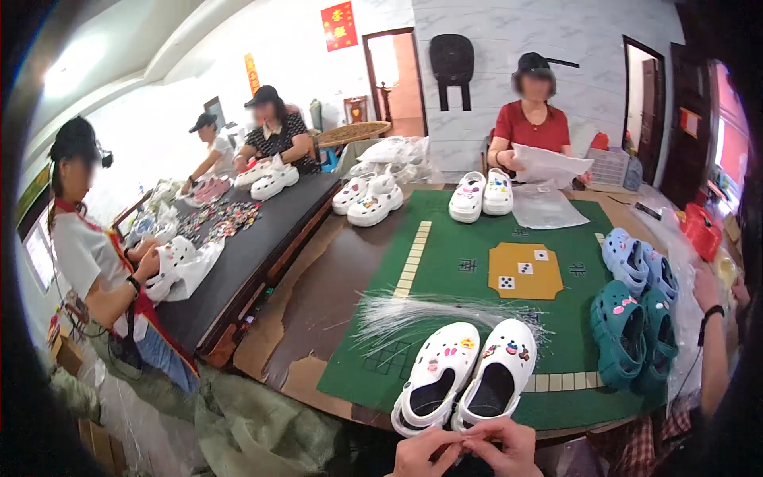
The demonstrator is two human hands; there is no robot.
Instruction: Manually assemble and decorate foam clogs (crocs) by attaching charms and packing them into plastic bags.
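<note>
At the table's near edge my left hand [427, 452] and my right hand [501, 447] meet, thumbs and fingertips pinched together. Whatever lies between the fingers is too small to make out. Just beyond them stands a pair of white clogs, heels toward me: a left-side clog [429, 368] and a right-side clog [509, 355], both decorated with small colourful charms. My fingertips are close to the heels; whether they touch cannot be told. Behind the toes lies a loose bundle of thin clear plastic strands [413, 312] on the green mat [445, 270].
Green clogs [616, 330] and light-blue clogs [625, 258] stand at the right. White clogs [467, 196] sit opposite, near a person in red [534, 119] holding a plastic bag [548, 165]. Other people work along a dark table [278, 211] at the left. Another person's arm [715, 350] reaches in at the right.
</note>
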